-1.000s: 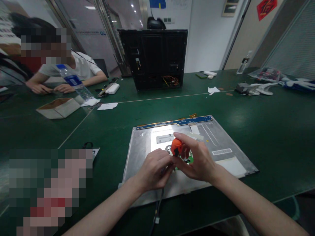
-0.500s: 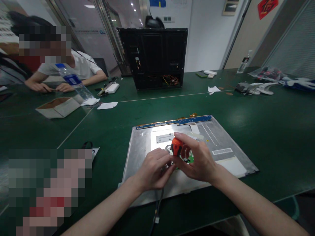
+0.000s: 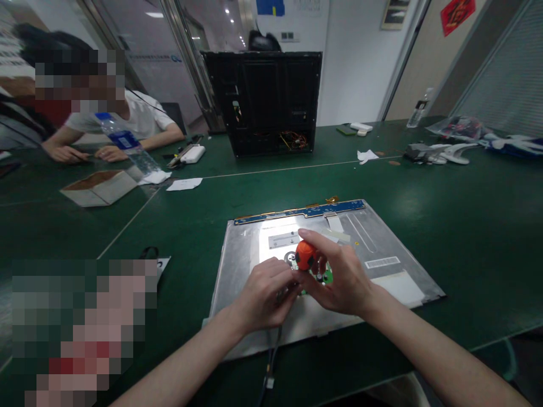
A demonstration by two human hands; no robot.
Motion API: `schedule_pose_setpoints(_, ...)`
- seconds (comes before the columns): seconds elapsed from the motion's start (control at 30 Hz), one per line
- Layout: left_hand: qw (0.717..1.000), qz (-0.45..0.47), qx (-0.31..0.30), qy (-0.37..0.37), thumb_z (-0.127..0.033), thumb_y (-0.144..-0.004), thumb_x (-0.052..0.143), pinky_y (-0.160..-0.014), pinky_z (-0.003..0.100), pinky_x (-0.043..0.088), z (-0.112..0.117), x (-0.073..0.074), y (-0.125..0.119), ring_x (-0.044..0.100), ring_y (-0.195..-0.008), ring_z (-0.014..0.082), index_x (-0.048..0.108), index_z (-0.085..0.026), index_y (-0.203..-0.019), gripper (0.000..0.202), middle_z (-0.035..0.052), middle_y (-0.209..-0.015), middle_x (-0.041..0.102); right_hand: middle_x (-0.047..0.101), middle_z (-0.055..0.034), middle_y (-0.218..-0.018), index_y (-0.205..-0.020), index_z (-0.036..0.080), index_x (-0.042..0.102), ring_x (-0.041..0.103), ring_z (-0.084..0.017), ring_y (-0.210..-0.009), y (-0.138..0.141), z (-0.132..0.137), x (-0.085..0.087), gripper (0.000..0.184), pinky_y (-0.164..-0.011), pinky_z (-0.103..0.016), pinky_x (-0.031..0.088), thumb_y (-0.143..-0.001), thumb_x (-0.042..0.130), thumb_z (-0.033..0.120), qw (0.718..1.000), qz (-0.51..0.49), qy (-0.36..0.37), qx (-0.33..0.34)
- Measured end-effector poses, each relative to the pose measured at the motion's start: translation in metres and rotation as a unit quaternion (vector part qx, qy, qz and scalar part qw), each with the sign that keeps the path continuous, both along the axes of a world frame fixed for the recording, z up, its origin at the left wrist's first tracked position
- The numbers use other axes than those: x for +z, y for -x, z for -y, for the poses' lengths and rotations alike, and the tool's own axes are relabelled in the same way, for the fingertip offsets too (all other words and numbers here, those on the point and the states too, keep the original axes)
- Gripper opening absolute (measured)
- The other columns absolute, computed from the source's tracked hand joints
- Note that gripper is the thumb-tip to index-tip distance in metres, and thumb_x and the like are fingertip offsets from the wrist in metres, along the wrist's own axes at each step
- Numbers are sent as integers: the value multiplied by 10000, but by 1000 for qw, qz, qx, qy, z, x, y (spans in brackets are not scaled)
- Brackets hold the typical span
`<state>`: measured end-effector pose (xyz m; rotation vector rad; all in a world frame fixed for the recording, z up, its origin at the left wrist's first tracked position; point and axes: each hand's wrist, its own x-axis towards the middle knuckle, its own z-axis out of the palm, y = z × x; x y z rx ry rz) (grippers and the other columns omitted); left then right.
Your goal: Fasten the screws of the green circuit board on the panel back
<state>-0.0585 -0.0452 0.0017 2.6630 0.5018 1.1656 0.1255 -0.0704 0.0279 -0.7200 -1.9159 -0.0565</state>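
Observation:
My right hand [image 3: 341, 277] is closed around a screwdriver [image 3: 305, 255] with an orange and black handle, seen nearly end-on; its shaft and tip are hidden. Right beside it, the fingers of my left hand [image 3: 268, 291] are pinched together below the handle, and what they hold is hidden. Both hands are over the metal back of a flat display panel [image 3: 237, 260]. Partly covered by the fingers is a small green circuit board [image 3: 326, 276]. A blue circuit strip [image 3: 297, 213] runs along the panel's far edge. Beneath my left hand a dark cable [image 3: 271, 362] hangs toward the table's near side.
A large black casing [image 3: 267, 102] with exposed wires stands across the green table [image 3: 203, 237]. To the left are a cardboard box [image 3: 99, 189], a tilted water bottle [image 3: 127, 141] and a seated person [image 3: 139, 121]. White parts [image 3: 449, 152] lie at the right.
The orange handle has turned and tilted slightly, showing more of its rounded end. My hands stay in nearly the same place over the panel.

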Motion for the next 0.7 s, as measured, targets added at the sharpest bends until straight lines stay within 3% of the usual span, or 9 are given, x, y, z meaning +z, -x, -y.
schedule_pose_setpoints(0.33, 1000, -3, -7, 3, -134, -890, 497, -554, 280, 431, -2, -1, 1, 546, -606, 170, 528, -194, -875, 69, 18, -689, 597, 702, -52, -929, -1480, 165, 343, 593, -132, -587, 1, 1, 1, 528, -508, -255, 504, -991, 523, 250, 1000, 5, -1, -4)
schedule_pose_setpoints(0.7, 1000, -7, -4, 4, -81, -858, 486, -562, 288, 465, -1, -4, 1, 578, -618, 177, 519, -195, -834, 121, 34, -710, 616, 699, -57, -911, -1542, 148, 273, 535, -131, -516, 2, 1, -5, 626, -449, -270, 458, -974, 522, 239, 1000, 6, 15, -17)
